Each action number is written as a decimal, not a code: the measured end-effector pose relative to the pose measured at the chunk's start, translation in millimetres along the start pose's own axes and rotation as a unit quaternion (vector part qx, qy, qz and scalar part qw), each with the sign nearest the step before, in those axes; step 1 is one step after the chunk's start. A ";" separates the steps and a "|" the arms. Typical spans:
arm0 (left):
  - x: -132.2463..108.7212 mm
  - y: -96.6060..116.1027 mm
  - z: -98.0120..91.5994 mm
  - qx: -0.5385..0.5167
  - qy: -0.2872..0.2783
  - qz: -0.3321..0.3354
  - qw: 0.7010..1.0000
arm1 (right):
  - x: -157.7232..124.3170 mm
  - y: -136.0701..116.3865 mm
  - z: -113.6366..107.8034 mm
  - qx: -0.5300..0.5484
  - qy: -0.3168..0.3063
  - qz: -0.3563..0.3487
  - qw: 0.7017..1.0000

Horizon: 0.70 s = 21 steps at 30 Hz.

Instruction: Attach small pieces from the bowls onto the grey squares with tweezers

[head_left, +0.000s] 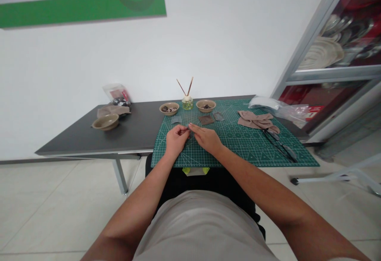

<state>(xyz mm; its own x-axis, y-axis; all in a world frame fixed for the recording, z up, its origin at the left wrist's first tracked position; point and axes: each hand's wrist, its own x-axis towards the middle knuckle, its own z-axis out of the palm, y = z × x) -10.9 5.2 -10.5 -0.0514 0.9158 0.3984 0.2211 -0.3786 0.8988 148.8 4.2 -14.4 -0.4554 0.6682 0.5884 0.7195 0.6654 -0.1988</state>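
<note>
Above the green cutting mat (pixel 238 145) my two hands meet at the fingertips. My left hand (pixel 176 137) is closed in a pinch on a small dark piece (pixel 188 126), too small to name. The fingers of my right hand (pixel 206 137) press together against the same piece from the other side. Just beyond them lie a grey square (pixel 176 119), a brown square (pixel 206 119) and another grey square (pixel 218 116), which look like abrasive sheets. Two tan bowls stand behind these: the left bowl (pixel 169 112) and the right bowl (pixel 205 110) hold small dark and pale pieces like pebbles.
A jar (pixel 187 103) with two upright sticks stands between the bowls. Rightward lie a brown cloth (pixel 257 121), glasses (pixel 279 145) and a plastic bag (pixel 278 108). Another bowl (pixel 105 122), a cloth (pixel 111 110) and a clear container (pixel 116 93) sit on the dark table (pixel 133 134).
</note>
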 end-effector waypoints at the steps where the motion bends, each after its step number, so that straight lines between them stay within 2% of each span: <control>1: -0.1 -0.6 0.2 -0.008 0.000 -0.003 1.000 | 0.0 -0.5 0.1 -0.005 0.001 0.008 1.000; 6: 1.9 -1.2 0.3 0.006 -0.025 -0.006 1.000 | 0.2 -2.8 0.9 -0.011 -0.007 0.006 1.000; 9: 4.0 -2.9 -0.1 -0.002 -0.019 -0.004 1.000 | 1.1 -2.2 2.0 -0.010 0.001 0.018 1.000; 13: 8.2 -6.8 0.8 -0.078 -0.004 -0.009 0.997 | 3.3 1.4 2.4 0.010 0.040 0.076 0.996; 16: 11.6 -8.2 1.8 -0.144 -0.025 -0.048 0.988 | 4.0 4.5 1.0 0.049 0.084 0.098 0.990; 18: 13.2 -7.9 1.8 -0.134 -0.039 -0.066 0.988 | 4.1 6.1 0.0 0.079 0.108 0.103 0.986; 21: 13.8 -6.5 1.4 -0.096 -0.047 -0.056 0.993 | 4.1 7.2 -0.8 0.110 0.131 0.099 0.980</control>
<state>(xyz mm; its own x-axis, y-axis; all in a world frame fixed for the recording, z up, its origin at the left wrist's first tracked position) -11.7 20.5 -11.0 0.0280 0.9583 0.2842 0.0281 -0.2850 0.9581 152.5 11.4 -12.8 -0.1472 0.7017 0.6971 0.6366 0.6066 -0.4762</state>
